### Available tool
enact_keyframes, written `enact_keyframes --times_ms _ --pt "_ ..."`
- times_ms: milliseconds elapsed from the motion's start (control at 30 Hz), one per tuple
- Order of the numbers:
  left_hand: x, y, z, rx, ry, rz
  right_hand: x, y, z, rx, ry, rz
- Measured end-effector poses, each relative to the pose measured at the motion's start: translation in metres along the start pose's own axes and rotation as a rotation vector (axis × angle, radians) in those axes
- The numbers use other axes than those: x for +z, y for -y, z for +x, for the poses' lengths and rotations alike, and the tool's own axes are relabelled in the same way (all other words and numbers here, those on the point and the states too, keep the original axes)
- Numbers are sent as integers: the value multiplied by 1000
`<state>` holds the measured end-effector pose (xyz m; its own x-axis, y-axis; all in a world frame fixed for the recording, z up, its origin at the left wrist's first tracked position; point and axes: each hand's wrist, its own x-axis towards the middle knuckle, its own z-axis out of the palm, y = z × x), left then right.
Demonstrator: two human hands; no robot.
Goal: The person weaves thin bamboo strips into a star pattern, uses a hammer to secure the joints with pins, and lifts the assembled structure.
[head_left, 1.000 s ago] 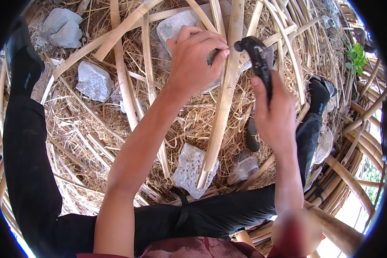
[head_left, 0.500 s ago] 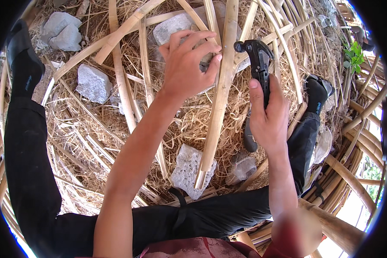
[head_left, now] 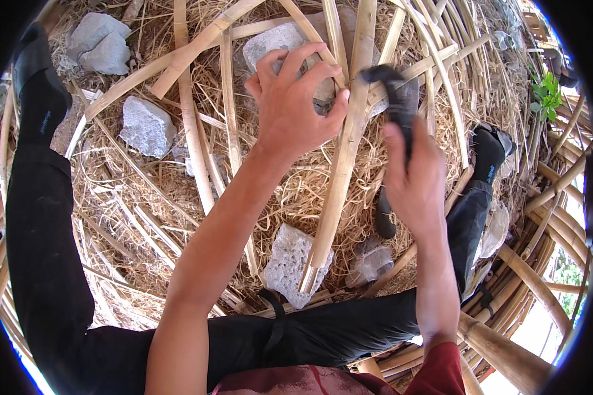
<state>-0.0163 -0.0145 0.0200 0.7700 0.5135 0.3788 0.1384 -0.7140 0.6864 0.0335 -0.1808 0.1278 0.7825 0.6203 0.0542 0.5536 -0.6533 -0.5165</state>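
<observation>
My right hand (head_left: 415, 178) is closed round the dark handle of a claw hammer (head_left: 398, 108), its head blurred by motion beside the right edge of a long split bamboo strip (head_left: 341, 171). My left hand (head_left: 293, 105) arches over a stone, fingers bent and spread apart. Its thumb and index tips meet the left edge of the strip; other fingertips are partly hidden. The strip's near end rests over a pitted grey stone (head_left: 286, 263). A dark rounded handle end (head_left: 384, 220) shows beside my right palm; I cannot tell whether it belongs to the hammer.
Fibrous shavings (head_left: 290, 197) and more bamboo strips (head_left: 191, 112) cover the ground. Pale stones (head_left: 147, 125) lie at the left. My outstretched legs frame the work spot, one black shoe (head_left: 491, 148) at the right. Bamboo poles (head_left: 514, 349) lie at the lower right.
The view has shifted slightly, moving the scene a little right and down. The hammer head is now blurred and its claw has turned. My left hand keeps its place by the strip.
</observation>
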Motion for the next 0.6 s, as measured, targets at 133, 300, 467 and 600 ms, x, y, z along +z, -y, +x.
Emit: enact_keyframes --times_ms 133,300,467,600 --pt "0 2 0 0 -2 10 -30 25 3 213 35 59" --pt "1 1 1 -10 21 16 -13 19 -2 -28 -292 97" --pt "1 4 0 17 0 21 -18 16 4 86 -17 -34" --pt "1 -1 0 5 23 38 -30 28 -1 247 -226 269"
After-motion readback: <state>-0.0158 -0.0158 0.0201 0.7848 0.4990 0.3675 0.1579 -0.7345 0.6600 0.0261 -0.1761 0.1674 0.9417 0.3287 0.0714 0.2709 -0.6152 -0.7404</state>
